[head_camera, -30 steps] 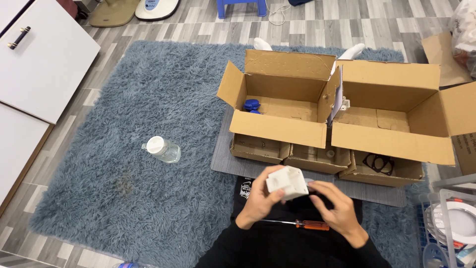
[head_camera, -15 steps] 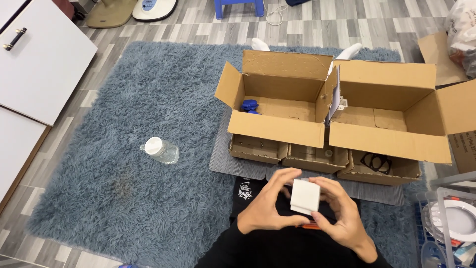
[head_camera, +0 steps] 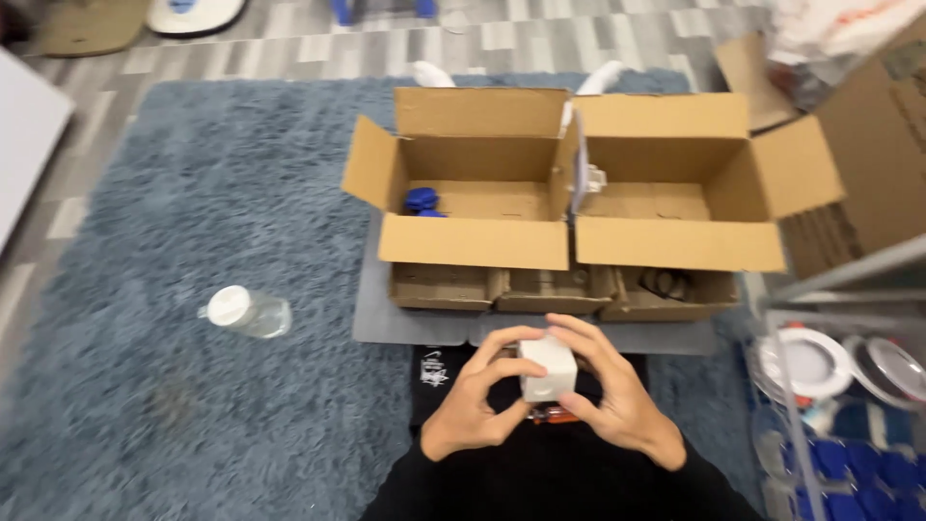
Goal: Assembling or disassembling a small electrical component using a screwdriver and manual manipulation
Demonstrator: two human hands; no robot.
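Both of my hands hold a small white boxy object (head_camera: 548, 368) in front of my chest, above my lap. My left hand (head_camera: 473, 400) grips its left side and my right hand (head_camera: 612, 396) wraps its right side and top. Just under the white object an orange-handled tool (head_camera: 550, 416) shows between my hands. Beyond them stand two open cardboard boxes side by side, the left box (head_camera: 473, 241) with blue pieces (head_camera: 422, 201) in its corner and the right box (head_camera: 680, 243) with a white part (head_camera: 590, 178) at the shared wall.
A clear plastic bottle with a white cap (head_camera: 245, 313) lies on the blue shaggy rug (head_camera: 174, 251) to the left. A grey mat (head_camera: 386, 323) and low cardboard trays (head_camera: 550, 289) sit under the boxes. A wire rack with white discs (head_camera: 815, 362) and blue items stands at right.
The white object has been turned in my hands and my hands have closed more tightly around it. The view has shifted to the right.
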